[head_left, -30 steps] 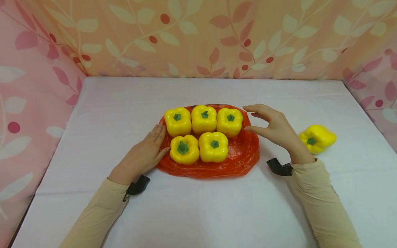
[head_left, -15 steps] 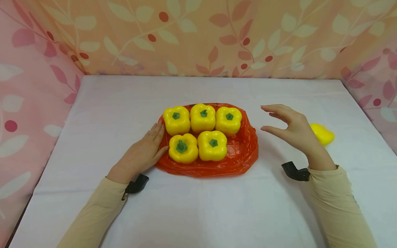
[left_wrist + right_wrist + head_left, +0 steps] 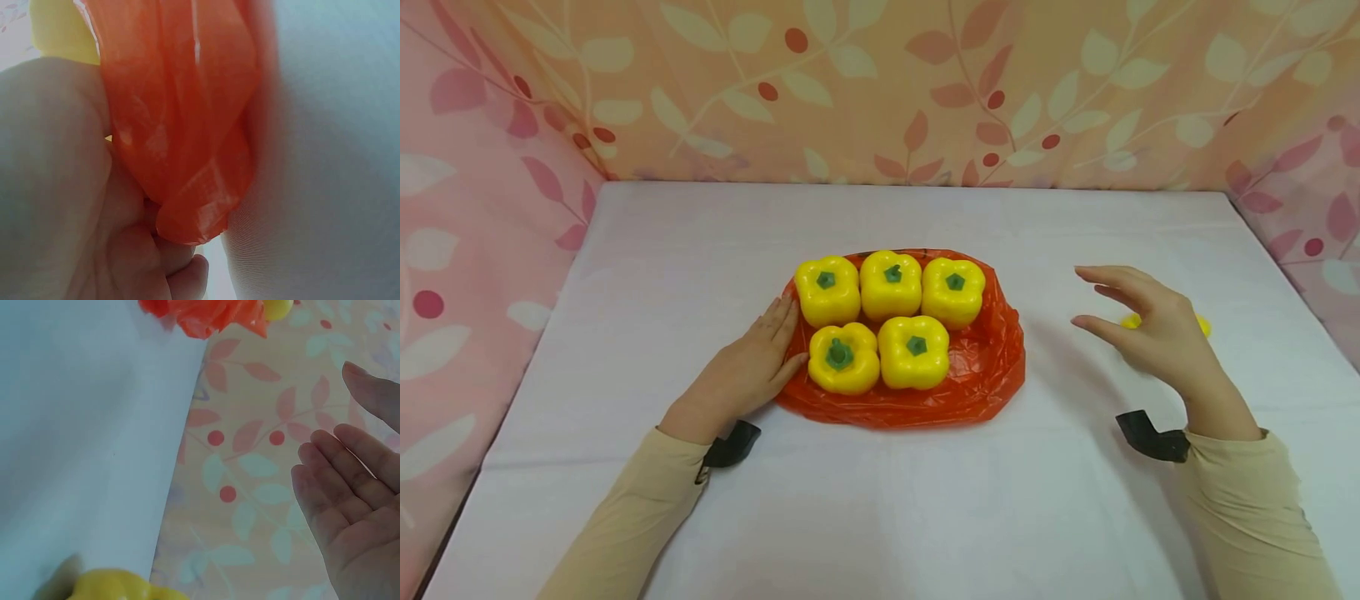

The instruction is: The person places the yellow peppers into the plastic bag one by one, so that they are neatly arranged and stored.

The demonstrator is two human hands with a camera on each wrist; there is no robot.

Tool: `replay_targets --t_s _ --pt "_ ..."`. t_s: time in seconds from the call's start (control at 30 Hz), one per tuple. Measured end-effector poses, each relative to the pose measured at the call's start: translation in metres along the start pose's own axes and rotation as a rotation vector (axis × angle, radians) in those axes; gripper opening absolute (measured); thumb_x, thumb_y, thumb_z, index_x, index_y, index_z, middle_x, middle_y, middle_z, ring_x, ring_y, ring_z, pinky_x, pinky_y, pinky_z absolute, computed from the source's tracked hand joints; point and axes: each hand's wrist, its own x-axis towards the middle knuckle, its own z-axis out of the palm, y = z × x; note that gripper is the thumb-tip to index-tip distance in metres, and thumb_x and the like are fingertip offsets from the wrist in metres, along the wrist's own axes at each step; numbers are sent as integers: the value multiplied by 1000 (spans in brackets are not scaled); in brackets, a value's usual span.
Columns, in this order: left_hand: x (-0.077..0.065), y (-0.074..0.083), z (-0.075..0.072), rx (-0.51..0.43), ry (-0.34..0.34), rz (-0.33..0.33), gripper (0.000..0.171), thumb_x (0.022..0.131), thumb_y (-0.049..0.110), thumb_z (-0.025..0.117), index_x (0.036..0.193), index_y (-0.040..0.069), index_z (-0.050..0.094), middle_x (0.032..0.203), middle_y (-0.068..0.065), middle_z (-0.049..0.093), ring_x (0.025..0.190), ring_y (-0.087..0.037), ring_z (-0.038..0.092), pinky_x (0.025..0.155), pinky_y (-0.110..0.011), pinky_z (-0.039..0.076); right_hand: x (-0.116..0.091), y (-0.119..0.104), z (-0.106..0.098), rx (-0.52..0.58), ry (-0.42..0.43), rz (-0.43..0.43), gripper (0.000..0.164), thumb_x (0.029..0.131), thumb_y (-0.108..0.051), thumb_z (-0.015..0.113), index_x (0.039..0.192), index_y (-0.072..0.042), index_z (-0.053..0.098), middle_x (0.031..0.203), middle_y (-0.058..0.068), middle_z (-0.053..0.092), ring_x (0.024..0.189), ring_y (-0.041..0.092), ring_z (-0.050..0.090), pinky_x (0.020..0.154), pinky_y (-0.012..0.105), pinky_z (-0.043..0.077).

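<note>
Several yellow bell peppers (image 3: 914,353) stand in two rows, stems up, in a red plastic bag (image 3: 985,371) with its mouth spread wide. Against the bag's left side rests my left hand (image 3: 737,367), fingers extended; the left wrist view shows them beside the crinkled red film (image 3: 181,112). My right hand (image 3: 1161,337) hovers to the right of the bag, thumb and fingers apart and nothing between them. Behind it lies another yellow bell pepper (image 3: 1205,326), mostly covered by the hand in the head view. The right wrist view shows part of that pepper (image 3: 115,586) at the bottom edge.
A white cloth covers the table (image 3: 880,508). Leaf-patterned fabric (image 3: 880,92) hangs behind the table and along both sides. A black wrist mount sits on each wrist, the right one (image 3: 1152,437) beside the beige cuff.
My right hand has moved right, away from the bag's right side, until it covers most of the lone bell pepper from view. The left hand and the bagged peppers stay in place.
</note>
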Motion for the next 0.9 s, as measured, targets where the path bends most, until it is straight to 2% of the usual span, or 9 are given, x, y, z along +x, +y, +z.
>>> replay_targets --t_s 0.13,0.33,0.5,0.9 --pt "1 0 1 7 1 -4 72 99 34 45 148 -6 10 155 -20 7 142 -34 10 111 -47 20 -6 5 -7 -22 11 60 57 71 -1 81 124 -14 64 117 -17 59 99 -12 51 86 2 34" --pt "1 -1 2 20 4 2 72 99 33 46 148 -6 10 155 -21 7 142 -34 10 112 -47 19 -16 13 -17 35 32 94 59 71 5 79 126 -7 61 118 -20 56 100 -11 51 88 2 36" --pt "1 -1 2 18 8 7 72 99 32 46 147 -7 10 155 -21 8 142 -34 10 112 -46 18 -24 18 -27 32 29 143 56 76 1 76 128 -11 60 117 -22 55 101 -13 50 86 0 36" --pt "1 -1 2 15 5 -2 72 99 32 46 148 -7 10 155 -22 8 142 -34 10 112 -47 19 -39 37 -47 -101 26 248 53 83 -12 73 134 -11 55 117 -32 46 98 -21 41 84 -5 30"
